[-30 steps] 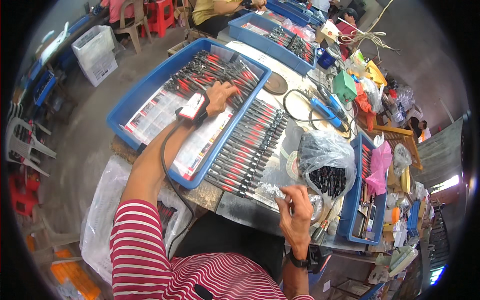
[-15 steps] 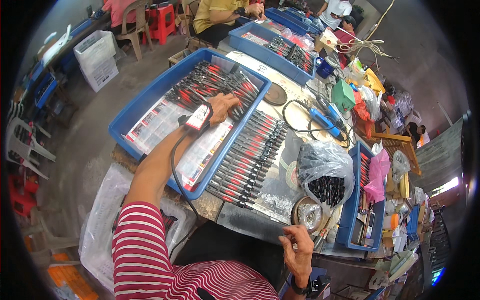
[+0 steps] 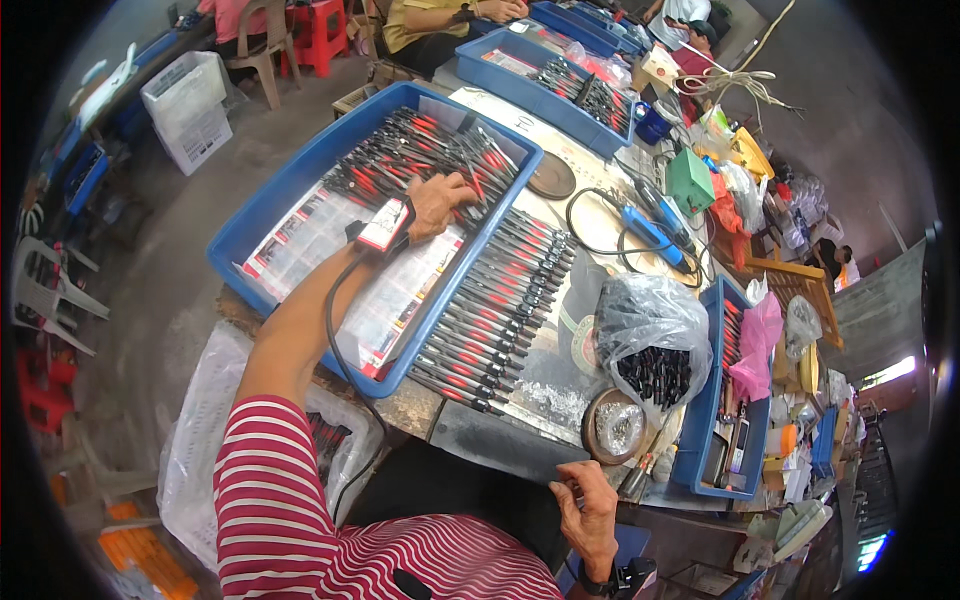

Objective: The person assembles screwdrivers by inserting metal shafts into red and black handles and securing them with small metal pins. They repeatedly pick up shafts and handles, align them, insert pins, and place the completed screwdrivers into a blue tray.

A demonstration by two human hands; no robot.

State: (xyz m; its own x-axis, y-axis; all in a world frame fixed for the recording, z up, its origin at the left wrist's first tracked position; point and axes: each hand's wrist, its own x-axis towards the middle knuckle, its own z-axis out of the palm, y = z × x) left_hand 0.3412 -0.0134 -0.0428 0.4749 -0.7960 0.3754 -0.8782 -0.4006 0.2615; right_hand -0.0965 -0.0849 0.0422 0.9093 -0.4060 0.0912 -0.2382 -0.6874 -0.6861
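My left hand (image 3: 438,205) reaches into a large blue tray (image 3: 232,262), over the near edge of a jumbled pile of slim red-and-black pen-shaped tools (image 3: 400,150). Its fingers bend down among them, and the fingertips are hidden. A small white-and-red box (image 3: 386,224) with a cable is strapped to that wrist. Beside the tray lies a neat row of the same tools (image 3: 495,305), side by side on the table. My right hand (image 3: 588,512) hovers at the table's front edge, loosely curled, with nothing visible in it.
A clear bag of black parts (image 3: 655,345) stands right of the row, near a round dish (image 3: 612,428). Farther right is a narrow blue tray (image 3: 690,440). Corded blue hand tools (image 3: 650,235) lie behind. Another blue tray (image 3: 545,100) is across the table, near a co-worker in yellow (image 3: 425,35).
My left hand has drawn back slightly toward me and left over the pile. My right hand has shifted a little left and down. The row of tools looks unchanged.
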